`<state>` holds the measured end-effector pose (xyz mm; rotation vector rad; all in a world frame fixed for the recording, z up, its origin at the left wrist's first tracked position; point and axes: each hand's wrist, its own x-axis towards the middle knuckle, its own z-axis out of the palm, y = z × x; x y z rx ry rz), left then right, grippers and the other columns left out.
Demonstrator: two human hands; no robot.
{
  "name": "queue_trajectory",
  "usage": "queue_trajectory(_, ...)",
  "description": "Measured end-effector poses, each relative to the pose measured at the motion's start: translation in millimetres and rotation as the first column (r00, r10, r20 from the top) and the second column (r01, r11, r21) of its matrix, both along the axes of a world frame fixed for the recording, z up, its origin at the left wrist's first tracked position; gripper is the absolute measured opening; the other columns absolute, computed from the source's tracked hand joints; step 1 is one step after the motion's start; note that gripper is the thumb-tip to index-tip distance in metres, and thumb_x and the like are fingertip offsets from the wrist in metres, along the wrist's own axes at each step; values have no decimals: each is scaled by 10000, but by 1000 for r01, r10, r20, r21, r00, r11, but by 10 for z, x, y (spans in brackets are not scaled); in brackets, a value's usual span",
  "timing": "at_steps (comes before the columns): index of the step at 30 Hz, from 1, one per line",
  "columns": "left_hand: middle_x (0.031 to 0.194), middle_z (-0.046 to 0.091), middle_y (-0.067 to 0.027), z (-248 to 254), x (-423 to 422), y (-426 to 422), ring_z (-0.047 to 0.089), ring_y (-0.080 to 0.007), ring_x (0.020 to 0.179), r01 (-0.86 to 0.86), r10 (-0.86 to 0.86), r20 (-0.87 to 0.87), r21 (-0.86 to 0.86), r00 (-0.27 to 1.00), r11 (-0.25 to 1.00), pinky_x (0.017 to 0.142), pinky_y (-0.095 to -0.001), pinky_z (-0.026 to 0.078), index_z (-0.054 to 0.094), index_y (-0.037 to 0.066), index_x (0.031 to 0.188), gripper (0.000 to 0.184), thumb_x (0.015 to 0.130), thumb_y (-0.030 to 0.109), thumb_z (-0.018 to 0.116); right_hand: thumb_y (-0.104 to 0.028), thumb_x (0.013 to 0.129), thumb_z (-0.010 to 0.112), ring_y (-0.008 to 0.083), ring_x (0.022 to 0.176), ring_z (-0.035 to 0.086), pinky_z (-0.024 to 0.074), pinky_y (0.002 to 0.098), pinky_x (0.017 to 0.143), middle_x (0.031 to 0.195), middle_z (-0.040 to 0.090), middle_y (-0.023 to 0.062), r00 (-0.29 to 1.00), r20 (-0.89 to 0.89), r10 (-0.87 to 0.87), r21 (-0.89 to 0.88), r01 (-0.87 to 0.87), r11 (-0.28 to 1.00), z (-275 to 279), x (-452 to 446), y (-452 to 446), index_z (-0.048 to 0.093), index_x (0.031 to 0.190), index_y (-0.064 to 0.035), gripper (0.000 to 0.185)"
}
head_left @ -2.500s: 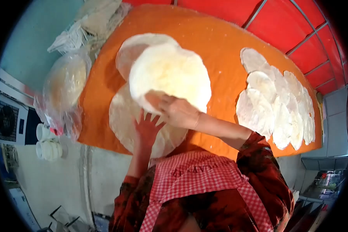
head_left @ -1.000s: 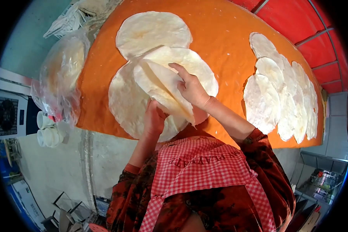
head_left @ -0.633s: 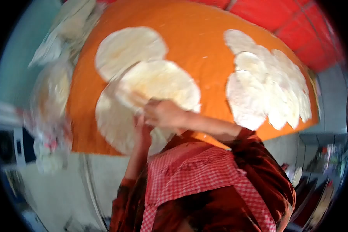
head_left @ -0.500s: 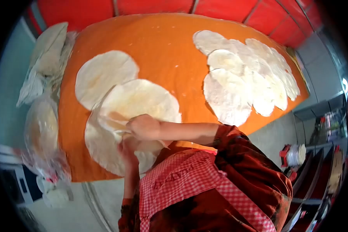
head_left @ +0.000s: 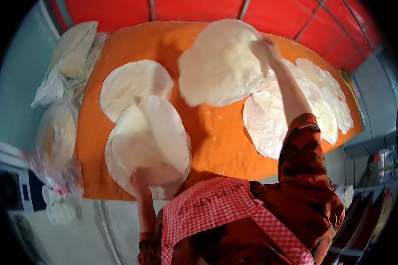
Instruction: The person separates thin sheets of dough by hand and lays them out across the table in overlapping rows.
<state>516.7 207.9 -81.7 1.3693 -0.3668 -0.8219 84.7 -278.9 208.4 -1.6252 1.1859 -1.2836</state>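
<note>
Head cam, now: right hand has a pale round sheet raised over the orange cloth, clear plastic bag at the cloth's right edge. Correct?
One thing's off: the clear plastic bag is at the cloth's left edge, as the head view shows. The rest stands: the right hand has a pale round sheet raised over the orange cloth.

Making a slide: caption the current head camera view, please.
Right hand holding a thin flatbread above the orange tabletop, left hand at the nearer flatbread pile.

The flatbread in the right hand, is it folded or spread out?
Spread: the flatbread shows a broad, rounded face without visible fold; the right hand grips its edge.
</note>
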Motion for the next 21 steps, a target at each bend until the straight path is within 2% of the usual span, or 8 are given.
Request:
queue_trajectory(2, 1093, 595, -86, 295, -143, -36, 581, -198, 958, -41, 34, -116, -58, 993, 997, 840, -323, 491, 540, -7, 1169, 341, 955, 255, 507, -162, 838, 537, 156, 685, 622, 495, 305, 596, 796, 663, 71, 933, -341, -115, -181, 55, 982, -779, -806, -497, 684, 894, -10, 219)
queue_trajectory(4, 1072, 612, -77, 341, -158, 3, 587, -192, 971, -24, 12, -144, -83, 989, 996, 827, -315, 495, 545, 10, 1165, 328, 940, 247, 528, -173, 815, 553, 219, 528, 598, 467, 340, 448, 690, 641, 65, 936, -201, -287, 154, 320, 935, -1209, -947, -240, 668, 800, -43, 174)
queue_trajectory(6, 1064, 619, -75, 530, -292, -46, 594, -192, 967, -49, 36, -151, -84, 988, 995, 795, -309, 508, 549, 19, 1160, 324, 933, 250, 535, -187, 790, 573, 234, 560, 629, 513, 393, 476, 663, 626, 81, 865, -380, -327, 62, 377, 924, -2125, -1377, -620, 648, 771, -79, 134)
queue_trajectory(9, 953, 645, -55, 746, -346, -102, 624, -191, 866, -120, 120, -283, 14, 952, 993, 695, -305, 531, 623, 44, 1038, 222, 874, 182, 567, -182, 739, 530, 429, 850, 610, 485, 483, 783, 865, 629, 260, 632, -664, -399, -147, 414, 898, -2001, -861, -256, 634, 835, -27, 210)
queue_trajectory(14, 1005, 645, -85, 737, -317, -140, 633, -190, 880, 119, -112, 121, -55, 986, 991, 657, -289, 528, 593, 40, 1074, 245, 910, 214, 536, -193, 771, 513, 422, 868, 613, 475, 487, 770, 865, 624, 265, 629, -700, -339, -301, 170, 938, -1135, -156, -476, 644, 816, -8, 231)
queue_trajectory(17, 992, 653, -93, 740, -336, 11, 644, -192, 856, 161, -147, 275, -31, 950, 986, 659, -296, 533, 586, 55, 1059, 206, 902, 185, 550, -221, 792, 550, 419, 797, 641, 506, 480, 705, 808, 625, 288, 705, -548, -451, -421, 233, 877, -726, -103, -1174, 661, 830, 11, 260)
queue_trajectory(19, 989, 654, -96, 933, -444, -55, 650, -201, 848, 20, -20, -26, -1, 999, 1000, 663, -304, 538, 559, 68, 1089, 219, 898, 174, 567, -141, 793, 565, 284, 605, 646, 492, 435, 548, 729, 650, 226, 790, -447, -419, -429, 222, 876, -525, -300, -1422, 657, 815, 21, 187)
queue_trajectory(21, 986, 655, -99, 1030, -475, -147, 655, -211, 840, -100, 108, -324, 42, 940, 994, 667, -312, 543, 531, 80, 1120, 246, 895, 164, 584, -212, 801, 602, 246, 602, 666, 504, 388, 506, 730, 673, 159, 949, -42, -314, -85, 309, 947, -433, -335, -1144, 671, 826, 8, 232)
